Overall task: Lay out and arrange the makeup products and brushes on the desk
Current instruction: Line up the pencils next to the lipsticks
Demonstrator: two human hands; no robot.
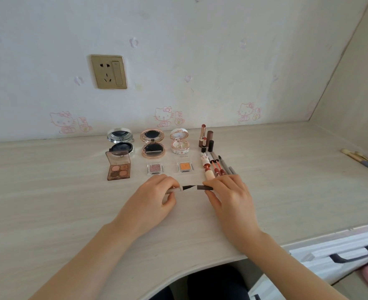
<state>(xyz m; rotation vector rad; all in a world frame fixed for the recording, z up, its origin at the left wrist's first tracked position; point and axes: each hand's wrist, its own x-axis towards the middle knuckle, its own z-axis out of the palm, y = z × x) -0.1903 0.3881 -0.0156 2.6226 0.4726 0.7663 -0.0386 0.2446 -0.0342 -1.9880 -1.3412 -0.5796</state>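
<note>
**Pen uncapped over the desk, makeup rows behind**

I see a pale wood-grain desk (48,191) filling most of the view, backed by a cartoon-cat wallpapered wall (200,50) with a gold socket (109,71) at left. At the near right, below the desk edge, sits a white drawer (341,254) with a dark handle.

My left hand (155,198) and right hand (228,195) meet near the middle of the desk. The left fingers are curled closed around the white barrel of a pen (179,189), its dark tip pointing right. The right thumb and fingers pinch the dark cap (204,187), which is pulled off and sits just beside the tip; I cannot tell whether they touch.

Farther back, three open compacts stand in a row: a silver compact (120,142) at left, a rose-gold compact (152,144) in the middle, a white compact (179,140) at right. Nearer, in front of them, lie a brown palette (118,168) with four shades, a pink pan (155,168) and an orange pan (185,166).

Right of the compacts, lipsticks (205,138) stand upright in a cluster. In front of them a group of slim tubes and pencils (216,165) lies side by side, reaching to my right fingers.

At the far right edge, well apart, brushes (362,161) lie on the desk.
</note>
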